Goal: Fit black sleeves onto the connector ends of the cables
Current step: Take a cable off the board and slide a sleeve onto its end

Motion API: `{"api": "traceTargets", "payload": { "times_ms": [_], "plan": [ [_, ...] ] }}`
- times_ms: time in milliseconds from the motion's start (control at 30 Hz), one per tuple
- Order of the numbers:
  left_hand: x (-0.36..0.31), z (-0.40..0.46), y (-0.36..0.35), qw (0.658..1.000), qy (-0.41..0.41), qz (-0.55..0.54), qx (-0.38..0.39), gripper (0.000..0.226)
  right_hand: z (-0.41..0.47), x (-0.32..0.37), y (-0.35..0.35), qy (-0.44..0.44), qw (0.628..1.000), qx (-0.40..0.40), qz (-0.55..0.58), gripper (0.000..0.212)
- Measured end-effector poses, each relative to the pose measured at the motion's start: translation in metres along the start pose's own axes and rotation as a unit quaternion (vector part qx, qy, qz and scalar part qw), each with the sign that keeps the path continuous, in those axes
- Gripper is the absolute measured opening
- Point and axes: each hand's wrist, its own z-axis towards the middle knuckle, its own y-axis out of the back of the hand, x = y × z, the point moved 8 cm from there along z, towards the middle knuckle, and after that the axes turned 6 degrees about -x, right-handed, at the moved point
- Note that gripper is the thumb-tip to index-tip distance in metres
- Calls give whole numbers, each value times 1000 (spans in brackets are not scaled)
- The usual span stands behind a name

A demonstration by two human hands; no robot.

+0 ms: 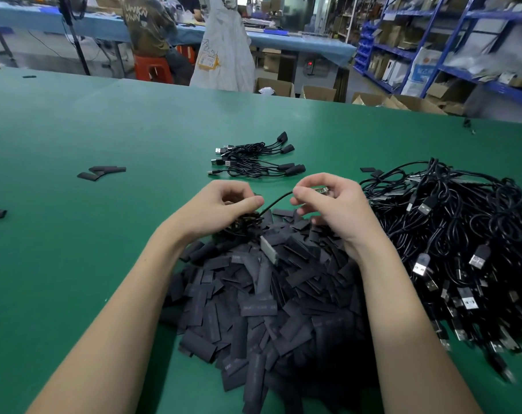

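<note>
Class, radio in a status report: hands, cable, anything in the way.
Left hand and right hand both pinching one black cable. Connector end at right fingers, no sleeve visible on it. Sleeve pile directly below. Nothing blocking.

"UNKNOWN" on seated person's shirt (147, 25)

- A green surface (74, 234) carries everything.
- A large heap of flat black sleeves (268, 300) lies nearest.
- A tangled pile of black cables (463, 234) sits just beside it, right.
- A small bundle of cables (253, 161), apparently already sleeved, lies farther back.
- A few loose sleeves (101, 172) lie well apart, left.
</note>
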Motion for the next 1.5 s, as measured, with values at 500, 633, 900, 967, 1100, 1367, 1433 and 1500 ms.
{"api": "traceTargets", "payload": {
  "times_ms": [500, 633, 900, 967, 1100, 1367, 1433, 1500],
  "plan": [
    [-31, 6, -17, 996, -64, -55, -29, 20, -1, 12, -6, 1, 985, 30, 167, 7],
    [-35, 3, -27, 998, -57, -19, 4, 13, 2, 5, 2, -5, 991, -2, 131, 7],
    [-43, 3, 9, 985, -99, 71, -126, 22, 12, -16, 7, -19, 999, -5, 26, 11],
    [-43, 2, 9, 982, -99, 105, -126, 24, 15, -22, 17, 26, 993, -31, -113, 7],
    [-50, 5, 13, 966, -116, 158, -170, 23, 17, -31, 8, 74, 955, -12, -288, 14],
    [-45, 7, 2, 977, -105, 132, -132, 25, 32, -39, -19, 61, 902, 8, -427, 13],
    [-43, 6, -3, 980, -98, 121, -122, 22, 39, -35, -23, 64, 895, -6, -442, 17],
    [-37, 7, -6, 988, -64, 89, -111, 24, 45, -33, -29, 60, 887, 3, -457, 25]
  ]
}}
